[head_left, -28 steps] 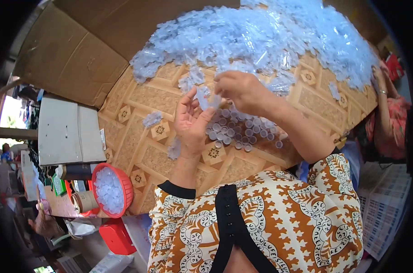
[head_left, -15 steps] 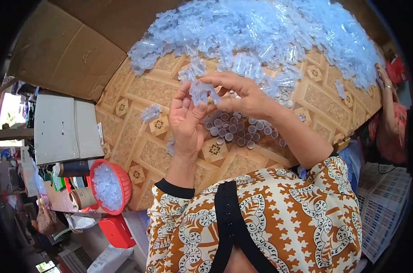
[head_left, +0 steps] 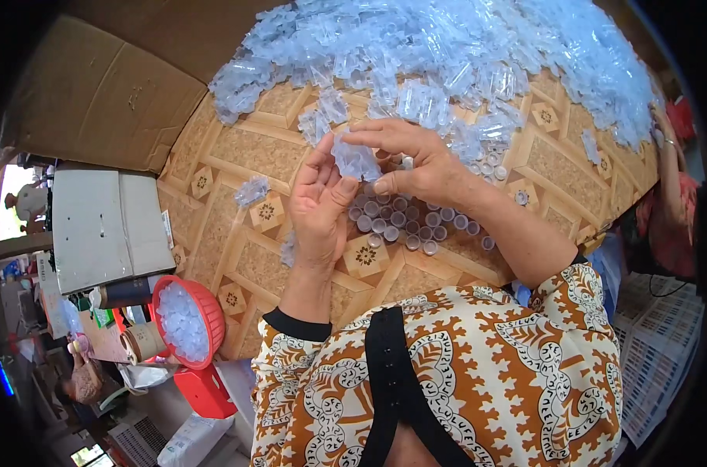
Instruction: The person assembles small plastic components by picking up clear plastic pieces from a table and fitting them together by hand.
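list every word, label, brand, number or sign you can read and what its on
Patterned blouse: letter-like print within the design, not quoted here.
Printed sheets at right: rows of print, too small to read.
White slip beside the pale carton: too small to read.
Held clear plastic piece: no readable text.

Has brown cardboard [head_left: 108,93] standing at upper left, a pale box [head_left: 89,226] just below it, a red plastic container [head_left: 205,393] farther down, and printed sheets [head_left: 655,350] at lower right.
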Motion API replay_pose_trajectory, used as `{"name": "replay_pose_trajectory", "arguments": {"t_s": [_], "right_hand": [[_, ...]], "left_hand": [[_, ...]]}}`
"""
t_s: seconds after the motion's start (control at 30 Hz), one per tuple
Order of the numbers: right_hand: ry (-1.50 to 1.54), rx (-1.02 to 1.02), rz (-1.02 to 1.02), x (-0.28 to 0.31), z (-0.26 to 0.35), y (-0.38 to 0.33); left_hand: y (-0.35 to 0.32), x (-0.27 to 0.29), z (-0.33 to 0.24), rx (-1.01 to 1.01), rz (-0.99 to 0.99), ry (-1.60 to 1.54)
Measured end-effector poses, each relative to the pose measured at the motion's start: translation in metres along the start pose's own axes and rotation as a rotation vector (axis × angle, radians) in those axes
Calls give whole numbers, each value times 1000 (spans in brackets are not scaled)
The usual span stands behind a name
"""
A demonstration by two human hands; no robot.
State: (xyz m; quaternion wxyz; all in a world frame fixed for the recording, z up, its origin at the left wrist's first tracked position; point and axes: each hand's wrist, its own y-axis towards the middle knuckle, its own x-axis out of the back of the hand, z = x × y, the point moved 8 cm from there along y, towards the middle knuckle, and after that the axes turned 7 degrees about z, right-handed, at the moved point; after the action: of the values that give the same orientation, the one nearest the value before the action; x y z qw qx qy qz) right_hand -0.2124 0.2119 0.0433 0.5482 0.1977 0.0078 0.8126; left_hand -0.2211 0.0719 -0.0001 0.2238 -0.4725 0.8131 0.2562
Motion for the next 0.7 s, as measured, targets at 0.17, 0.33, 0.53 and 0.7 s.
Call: {"name": "replay_pose_trajectory", "arguments": {"t_s": [0.17,0.33,0.53,0.7], "right_hand": [[123,-52,-67,10,-10,-4],[26,3,-89,14,-4,-4],[-46,6,-115,8,6,-6],[3,40,-103,9,5,-8]], "left_hand": [[0,-5,-4,-15,-17,23],[0,-8,-8,-58,43,84],[-3,-10,-6,-92,94,173],[-2,-15,-9,-128,115,242]]}}
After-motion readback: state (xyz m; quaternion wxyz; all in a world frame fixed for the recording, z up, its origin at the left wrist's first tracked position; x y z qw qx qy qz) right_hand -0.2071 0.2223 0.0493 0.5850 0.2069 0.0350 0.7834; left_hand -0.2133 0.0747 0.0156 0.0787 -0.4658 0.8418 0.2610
